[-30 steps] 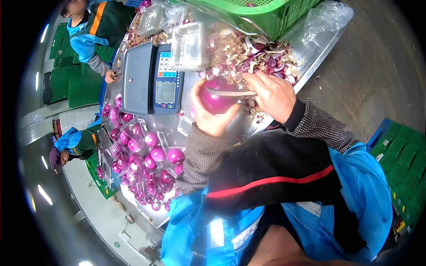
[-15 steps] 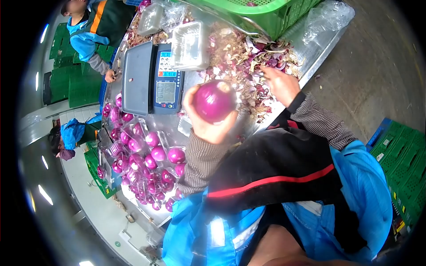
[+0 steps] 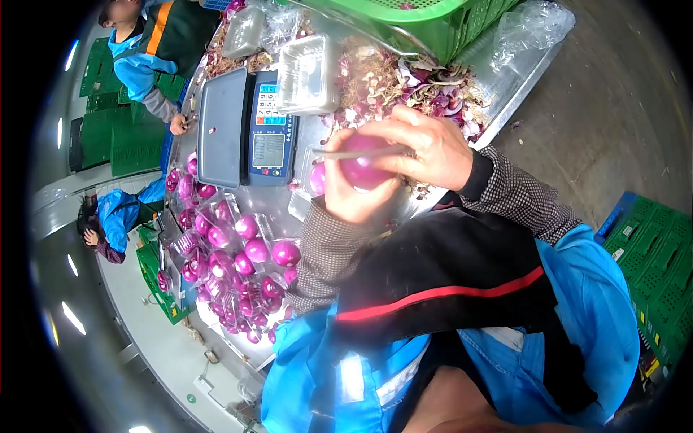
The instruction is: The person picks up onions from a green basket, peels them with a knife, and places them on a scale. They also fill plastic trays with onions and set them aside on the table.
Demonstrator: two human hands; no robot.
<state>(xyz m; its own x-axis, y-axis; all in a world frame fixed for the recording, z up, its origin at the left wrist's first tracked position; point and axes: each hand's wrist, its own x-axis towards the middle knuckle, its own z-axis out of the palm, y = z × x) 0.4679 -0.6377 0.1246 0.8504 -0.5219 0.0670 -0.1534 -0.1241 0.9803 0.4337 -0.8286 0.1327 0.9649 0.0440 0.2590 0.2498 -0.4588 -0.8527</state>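
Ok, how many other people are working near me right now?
2. The co-worker in the orange-striped vest stands top left, past the scale. The co-worker in the blue jacket is low at the left edge. Others may be out of view.

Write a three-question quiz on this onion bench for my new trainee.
1. True or false: the left hand grips a red onion.
2. What does the right hand hold across the onion? A) knife B) spoon C) brush
3. Fill the gap: the heap on the table beyond the hands is onion ____.

Key: 1 true; 2 A; 3 skins.
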